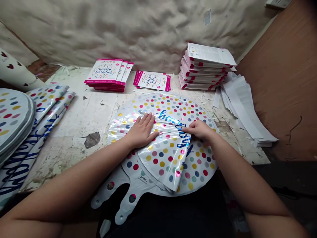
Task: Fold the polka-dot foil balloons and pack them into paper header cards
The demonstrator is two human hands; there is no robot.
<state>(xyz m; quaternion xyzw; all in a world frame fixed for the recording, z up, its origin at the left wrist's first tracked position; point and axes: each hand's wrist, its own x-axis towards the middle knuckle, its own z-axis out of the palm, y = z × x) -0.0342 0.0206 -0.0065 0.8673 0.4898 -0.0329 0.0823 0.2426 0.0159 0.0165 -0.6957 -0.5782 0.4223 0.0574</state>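
A round foil balloon (163, 165) with coloured polka dots and blue script lies on the table, with one side folded over onto itself. My left hand (142, 131) presses flat on the folded foil, its fingers spread slightly. My right hand (198, 129) grips the foil at the fold's upper edge. Below the fold, the balloon's white tail tabs (123, 195) hang over the table's front edge. The part of the balloon beneath my hands is hidden.
A stained white table (81, 122) holds stacks of "happy birthday" packaging cards (106, 74) (205, 62) and loose white sheets (245, 109). Flat dotted balloons (15, 122) lie at the left. A plywood board (282, 82) stands at the right.
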